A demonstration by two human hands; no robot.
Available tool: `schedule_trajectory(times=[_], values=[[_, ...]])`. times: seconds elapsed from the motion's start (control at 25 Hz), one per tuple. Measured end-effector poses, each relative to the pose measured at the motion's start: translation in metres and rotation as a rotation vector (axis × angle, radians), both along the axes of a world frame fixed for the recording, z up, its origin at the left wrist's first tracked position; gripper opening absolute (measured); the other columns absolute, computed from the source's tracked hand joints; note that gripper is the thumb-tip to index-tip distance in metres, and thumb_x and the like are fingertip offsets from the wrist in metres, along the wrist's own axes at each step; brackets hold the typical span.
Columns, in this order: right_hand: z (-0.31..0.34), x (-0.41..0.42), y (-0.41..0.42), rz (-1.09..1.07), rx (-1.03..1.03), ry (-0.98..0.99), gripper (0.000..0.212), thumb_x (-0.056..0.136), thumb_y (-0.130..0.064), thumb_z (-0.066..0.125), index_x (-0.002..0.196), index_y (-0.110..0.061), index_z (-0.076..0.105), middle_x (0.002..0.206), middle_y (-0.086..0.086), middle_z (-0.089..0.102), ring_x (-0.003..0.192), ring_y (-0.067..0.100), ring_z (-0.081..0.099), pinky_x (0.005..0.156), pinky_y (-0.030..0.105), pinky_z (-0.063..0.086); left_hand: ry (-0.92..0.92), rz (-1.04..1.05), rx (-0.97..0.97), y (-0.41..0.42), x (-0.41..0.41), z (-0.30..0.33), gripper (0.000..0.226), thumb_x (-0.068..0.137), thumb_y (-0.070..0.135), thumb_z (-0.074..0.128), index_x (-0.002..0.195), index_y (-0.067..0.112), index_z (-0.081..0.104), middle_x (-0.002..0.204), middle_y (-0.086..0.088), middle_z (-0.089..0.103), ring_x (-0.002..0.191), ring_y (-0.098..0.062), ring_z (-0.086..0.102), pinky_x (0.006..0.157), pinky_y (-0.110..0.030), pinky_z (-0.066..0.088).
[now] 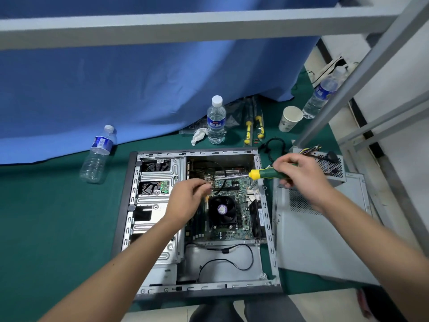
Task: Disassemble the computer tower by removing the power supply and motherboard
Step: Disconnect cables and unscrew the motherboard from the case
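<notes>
Open computer tower (197, 289) lying on its side on the green worktop (58, 228), both hands over the motherboard (241, 205).

Blue curtain (139, 89) hangs behind the worktop. The removed side panel (320, 247) lies just right of the tower, with the perforated power supply (329, 168) beyond it, outside the case. The motherboard sits inside the tower, its black fan (222, 211) near the middle. The right hand (299, 175) grips a green-and-yellow screwdriver (257, 174), shaft angled down-left toward the board. The left hand (188, 198) hovers over the board's upper left, fingertips pinched together; whether they hold anything I cannot tell. Three water bottles (216, 120) and a paper cup (290, 118) stand behind.
</notes>
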State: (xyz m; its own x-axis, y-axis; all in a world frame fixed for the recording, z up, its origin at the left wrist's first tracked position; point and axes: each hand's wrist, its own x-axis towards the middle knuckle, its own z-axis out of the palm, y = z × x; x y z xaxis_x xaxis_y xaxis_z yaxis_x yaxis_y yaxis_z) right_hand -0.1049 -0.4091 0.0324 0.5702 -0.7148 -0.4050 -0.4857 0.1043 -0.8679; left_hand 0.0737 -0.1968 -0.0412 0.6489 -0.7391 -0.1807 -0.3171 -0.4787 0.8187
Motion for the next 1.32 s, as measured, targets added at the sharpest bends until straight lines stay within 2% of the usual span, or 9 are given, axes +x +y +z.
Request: schedule_trajectory(times=[0.12,0.2,0.32,0.68,0.76,0.84,1.0,1.16,1.32], values=[[-0.008,-0.011,0.015,-0.198,0.678,-0.228,0.026,0.079,-0.011,0.072,0.102,-0.001,0.069,0.086,0.016,0.067,0.064,0.016,0.064,0.056,0.024,0.054,0.29,0.048,-0.027,0.007,-0.009,0.003,0.023,0.092,0.031,0.065,0.081,0.013,0.074,0.071,0.002,0.073,0.068,-0.01,0.068,0.068,-0.021,0.055],[-0.011,-0.017,0.024,-0.055,0.891,-0.244,0.049,0.066,-0.006,0.079,0.114,-0.002,0.068,0.091,0.019,0.068,0.075,0.023,0.067,0.069,0.032,0.058,0.566,0.04,-0.079,0.008,-0.02,0.008,0.034,0.089,0.037,0.063,0.082,0.005,0.073,0.069,-0.006,0.071,0.064,-0.015,0.065,0.064,-0.022,0.053],[-0.016,-0.012,0.045,0.159,0.734,-0.142,0.042,0.065,0.004,0.074,0.106,-0.005,0.07,0.077,0.013,0.065,0.071,0.022,0.064,0.08,0.041,0.053,0.802,-0.056,-0.057,0.002,-0.036,0.008,0.04,0.086,0.045,0.06,0.081,0.007,0.073,0.063,-0.005,0.065,0.059,-0.015,0.058,0.065,-0.027,0.049],[-0.024,-0.006,0.078,0.269,0.252,0.008,0.011,0.086,-0.02,0.072,0.09,-0.01,0.071,0.072,0.011,0.07,0.058,0.012,0.055,0.057,0.023,0.046,1.261,-0.1,-0.098,-0.013,-0.062,0.004,0.049,0.087,0.052,0.053,0.068,0.01,0.07,0.045,0.001,0.046,0.048,-0.012,0.041,0.055,-0.024,0.036],[-0.026,-0.005,0.078,0.23,0.144,0.016,0.011,0.088,-0.026,0.07,0.085,-0.016,0.07,0.062,0.004,0.065,0.055,0.009,0.056,0.055,0.023,0.045,1.067,-0.095,-0.02,-0.014,-0.059,0.006,0.06,0.089,0.06,0.044,0.067,0.012,0.072,0.046,0.001,0.049,0.048,-0.012,0.046,0.055,-0.022,0.041],[-0.031,-0.01,0.066,0.051,0.036,0.007,0.013,0.088,-0.031,0.069,0.082,-0.02,0.069,0.057,-0.005,0.062,0.051,0.006,0.055,0.048,0.019,0.045,0.574,-0.107,0.096,-0.014,-0.043,0.008,0.06,0.088,0.067,0.041,0.072,0.019,0.073,0.054,0.006,0.06,0.054,-0.008,0.055,0.057,-0.016,0.046],[-0.067,-0.039,0.024,-0.309,-0.103,0.101,0.014,0.087,-0.022,0.071,0.081,-0.01,0.07,0.064,0.008,0.066,0.05,0.009,0.058,0.049,0.022,0.049,-0.417,0.096,0.319,-0.001,0.005,-0.011,0.039,0.095,0.042,0.056,0.127,0.021,0.058,0.123,-0.005,0.057,0.117,-0.021,0.05,0.101,-0.035,0.04],[-0.123,-0.057,0.018,-0.226,-0.029,0.31,0.019,0.088,-0.018,0.069,0.073,-0.007,0.067,0.075,0.017,0.068,0.062,0.024,0.058,0.069,0.045,0.055,-0.514,0.05,0.551,0.011,0.01,-0.044,0.07,0.096,0.051,0.042,0.156,0.026,0.016,0.162,-0.01,0.011,0.149,-0.027,0.008,0.118,-0.05,0.014],[-0.162,-0.053,0.023,-0.171,-0.005,0.399,0.015,0.088,-0.013,0.068,0.073,-0.015,0.067,0.069,0.01,0.066,0.062,0.025,0.058,0.064,0.037,0.052,-0.539,0.097,0.495,0.014,0.008,-0.054,0.072,0.088,0.046,0.037,0.155,0.03,0.019,0.161,-0.006,0.017,0.148,-0.025,0.013,0.116,-0.053,0.018]])
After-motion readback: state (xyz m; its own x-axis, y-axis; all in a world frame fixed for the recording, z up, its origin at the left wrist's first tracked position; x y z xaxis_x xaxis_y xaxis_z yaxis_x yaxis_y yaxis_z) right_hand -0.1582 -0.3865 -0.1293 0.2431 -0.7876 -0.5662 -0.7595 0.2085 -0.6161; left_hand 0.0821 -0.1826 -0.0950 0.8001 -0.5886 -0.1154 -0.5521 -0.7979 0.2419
